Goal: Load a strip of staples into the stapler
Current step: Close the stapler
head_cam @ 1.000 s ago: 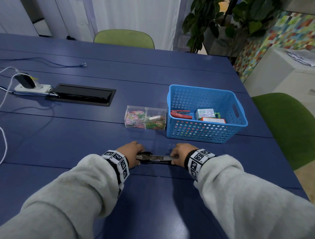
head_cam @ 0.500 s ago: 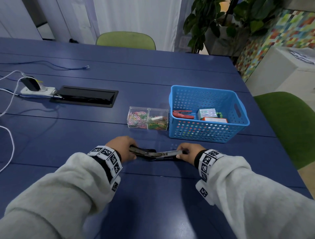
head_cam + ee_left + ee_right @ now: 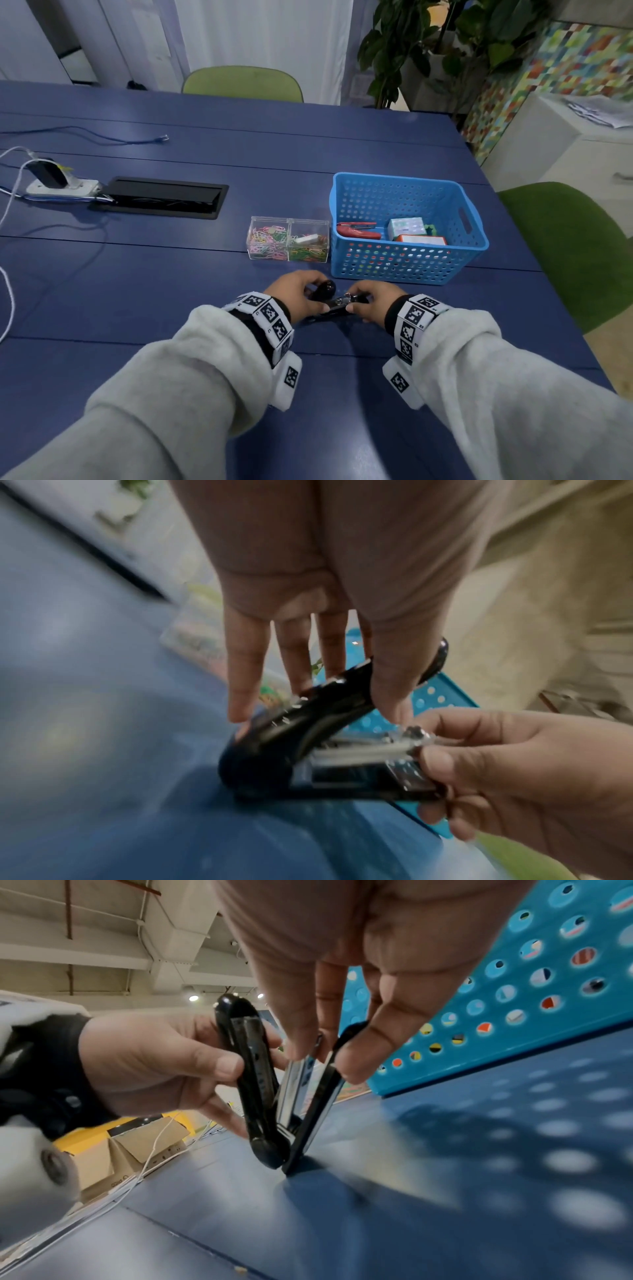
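Observation:
A black stapler [image 3: 330, 298] rests with its hinge end on the blue table [image 3: 171, 308], just in front of me. Its top cover [image 3: 251, 1066] is swung up and away from the metal magazine [image 3: 294, 1085] and the base [image 3: 320, 1093]. My left hand [image 3: 294, 291] grips the cover between thumb and fingers. My right hand [image 3: 371, 303] pinches the front end of the base and magazine. The magazine channel [image 3: 363, 750] looks silvery and blurred; I cannot tell whether staples lie in it. No loose strip of staples shows.
A blue perforated basket [image 3: 476, 236] stands just behind the hands, with a red stapler [image 3: 356, 230] and small boxes [image 3: 406, 226] inside. A clear box of paper clips [image 3: 287, 240] sits left of it. A power strip [image 3: 61, 186] and cables lie far left.
The stapler lay shut between my hands, then was spread wide. Now my hands have come closer together and the cover stands raised at an angle over the base.

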Motion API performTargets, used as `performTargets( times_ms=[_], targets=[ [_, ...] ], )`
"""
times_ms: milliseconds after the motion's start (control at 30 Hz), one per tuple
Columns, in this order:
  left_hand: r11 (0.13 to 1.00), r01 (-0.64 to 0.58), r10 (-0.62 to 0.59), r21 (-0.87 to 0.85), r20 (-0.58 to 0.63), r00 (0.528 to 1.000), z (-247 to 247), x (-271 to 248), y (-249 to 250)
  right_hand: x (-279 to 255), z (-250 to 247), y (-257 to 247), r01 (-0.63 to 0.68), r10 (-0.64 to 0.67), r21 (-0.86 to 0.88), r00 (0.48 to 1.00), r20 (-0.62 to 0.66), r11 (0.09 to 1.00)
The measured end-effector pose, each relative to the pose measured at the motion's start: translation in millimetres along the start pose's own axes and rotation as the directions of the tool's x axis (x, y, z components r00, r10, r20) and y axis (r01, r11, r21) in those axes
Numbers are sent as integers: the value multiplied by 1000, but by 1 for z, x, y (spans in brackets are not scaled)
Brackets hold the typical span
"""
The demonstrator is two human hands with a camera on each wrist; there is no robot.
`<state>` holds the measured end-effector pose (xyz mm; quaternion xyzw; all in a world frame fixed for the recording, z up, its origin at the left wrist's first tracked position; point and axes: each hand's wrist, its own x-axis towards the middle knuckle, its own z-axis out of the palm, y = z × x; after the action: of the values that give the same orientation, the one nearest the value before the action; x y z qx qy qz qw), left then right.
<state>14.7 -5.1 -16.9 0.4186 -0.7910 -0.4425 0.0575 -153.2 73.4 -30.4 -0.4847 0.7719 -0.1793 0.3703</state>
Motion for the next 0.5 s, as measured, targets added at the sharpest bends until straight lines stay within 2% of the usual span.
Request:
performTargets(
  times_ms=[133, 300, 500],
  targets=[
    [997, -25, 28, -72, 29, 999, 13, 3, 0, -3, 1, -3, 15, -16, 67, 1000, 14, 998],
    [995, -71, 67, 66, 63, 996, 14, 6, 3, -2, 1, -8, -27, 25, 62, 999, 28, 998],
    [978, -71, 52, 194, 100, 994, 18, 9, 5, 3, 1, -15, -135, 128, 209, 991, 46, 969]
  ],
)
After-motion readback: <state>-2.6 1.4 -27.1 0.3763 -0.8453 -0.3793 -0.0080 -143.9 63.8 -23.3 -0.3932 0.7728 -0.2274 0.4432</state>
